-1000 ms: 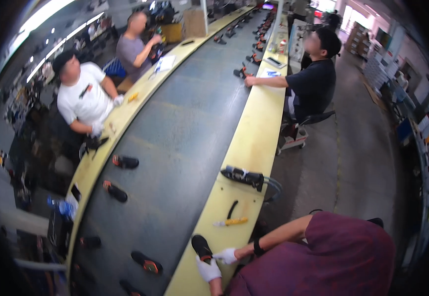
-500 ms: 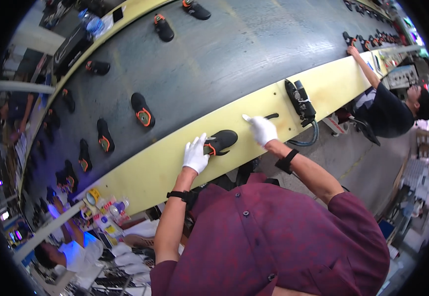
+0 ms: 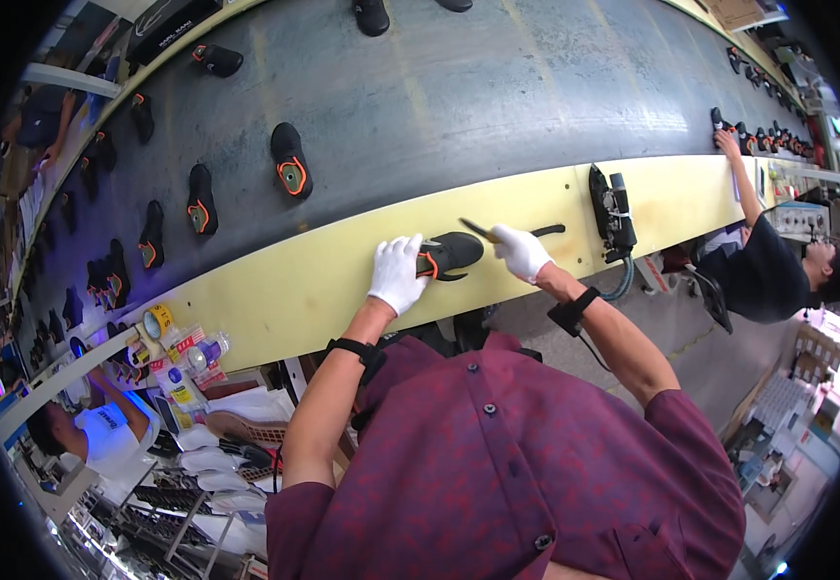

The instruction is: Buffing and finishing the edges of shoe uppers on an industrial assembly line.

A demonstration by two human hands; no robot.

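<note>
1. Head view: we find the left hand (image 3: 398,274), in a white glove, clasped over the heel end of a black shoe (image 3: 451,254) with orange trim, which lies on the yellow ledge (image 3: 285,290) just below the grey belt (image 3: 459,106).
2. The right hand (image 3: 520,252), also gloved, is closed on a thin tool (image 3: 479,230); its tip stands over the shoe's toe end. We cannot tell whether it touches.
3. Risk, in our judgement: the shoe lies near the ledge's front edge, so a hard push with the tool could slide it off.
4. Risk: the two hands are close together, and a slip of the tool could strike the left glove.
5. Risk: the black device (image 3: 611,208) and its hose stand near the right forearm and could be knocked.
6. Containers: none shows open contents. A tape roll (image 3: 158,320) and small bottles (image 3: 202,352) lie loose at the ledge's left end.
</note>
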